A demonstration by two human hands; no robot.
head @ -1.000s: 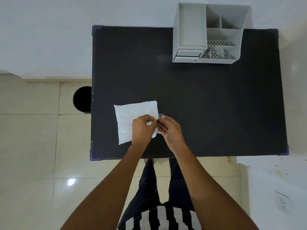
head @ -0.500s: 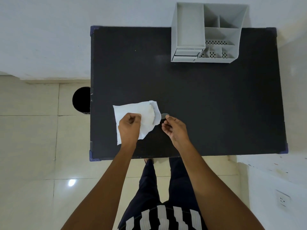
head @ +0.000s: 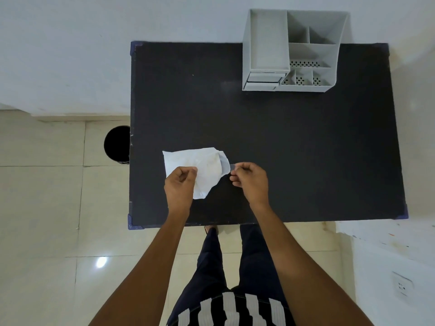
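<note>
A white tissue [head: 207, 169] lies crumpled on the black table [head: 282, 137] near its front left part. My left hand [head: 180, 184] pinches the tissue's near edge with curled fingers. My right hand [head: 250, 178] is just right of the tissue and pinches a small thin grey piece [head: 231, 166] between thumb and fingertips; what that piece is cannot be made out. The tissue's right end is folded up next to that piece.
A grey desk organiser [head: 292, 50] with several compartments stands at the table's back right. A black round bin [head: 117, 144] sits on the tiled floor left of the table. A white wall runs behind; a wall socket [head: 402, 287] is at lower right.
My hands have drawn apart: the left moved left, pulling the tissue with it, and the right moved slightly right holding the small grey piece. The tissue has gone from flat to crumpled.
</note>
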